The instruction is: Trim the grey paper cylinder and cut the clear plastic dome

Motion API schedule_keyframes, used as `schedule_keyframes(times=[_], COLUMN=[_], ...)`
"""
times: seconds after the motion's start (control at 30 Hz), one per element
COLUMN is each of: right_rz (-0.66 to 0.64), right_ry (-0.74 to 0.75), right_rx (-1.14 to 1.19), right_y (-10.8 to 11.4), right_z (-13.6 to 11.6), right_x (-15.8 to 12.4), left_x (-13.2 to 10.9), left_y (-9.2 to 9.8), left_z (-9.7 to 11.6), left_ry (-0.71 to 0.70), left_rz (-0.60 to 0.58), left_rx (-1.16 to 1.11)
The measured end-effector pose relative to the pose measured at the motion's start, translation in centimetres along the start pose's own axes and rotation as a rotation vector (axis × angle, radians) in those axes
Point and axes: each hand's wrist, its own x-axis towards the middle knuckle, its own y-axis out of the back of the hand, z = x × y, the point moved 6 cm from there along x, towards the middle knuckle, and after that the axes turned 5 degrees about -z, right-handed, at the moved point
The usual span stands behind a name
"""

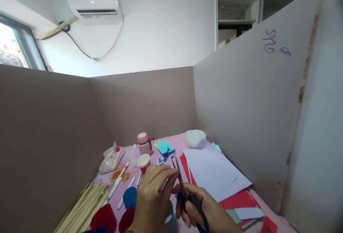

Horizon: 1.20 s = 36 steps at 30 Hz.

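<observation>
My right hand [202, 206] is wrapped round the black handles of a pair of scissors [180, 181]. Their blades point up and away from me and stand slightly apart. Close beside the blades is my left hand [157, 190], its thumb and fingertips pinched together. Whatever those fingers hold is too small and too hidden to name. Behind my left hand stands a paper cup [144, 161], partly covered. Blue paper scraps [166, 154] and a turquoise sheet [163, 146] lie beyond the scissor tips.
White sheets [214, 170] overlie red paper [237, 200] on the right, with a white bowl [195, 139] behind. Leftward are wooden sticks [83, 206], white pens [114, 190], a red cup [104, 218], a blue cup [130, 197], a pink flask [144, 143] and a plastic packet [111, 158]. Partitions enclose the table.
</observation>
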Motion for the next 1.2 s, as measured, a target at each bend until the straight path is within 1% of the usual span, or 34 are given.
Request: schedule_keyframes(times=[0.27,0.43,0.57,0.67,0.83,0.93,1.03,1.2], right_rz=[0.054,0.092,0.109,0.127,0.155,0.149,0.142,0.149], right_ry=[-0.04,-0.057,-0.085,-0.087,-0.124,-0.11,-0.106,-0.115], right_rx=[-0.012,-0.042,-0.079,-0.095,-0.034,0.017,0.011,-0.035], right_y=[0.5,0.6,0.7,0.9,1.2,1.2,1.2,1.2], right_z=[1.0,1.2,1.4,1.5,1.8,1.8,1.9,2.2], right_x=[0.0,-0.2,-0.2,-0.1,0.1,0.2,0.2,-0.1], left_x=[0.2,-0.1,-0.2,-0.2,0.3,0.2,-0.2,-0.4], left_y=[-0.1,-0.1,-0.7,-1.1,-1.5,-1.4,-1.4,-1.1], left_z=[0.2,0.8,1.1,0.8,-0.1,-0.5,-0.7,-0.4], left_ry=[-0.034,-0.115,-0.164,-0.145,-0.015,0.035,0.019,-0.056], left_rz=[-0.009,-0.023,-0.052,-0.046,-0.077,-0.074,-0.048,-0.017], left_rx=[0.059,0.171,0.24,0.245,0.176,0.154,0.162,0.183])
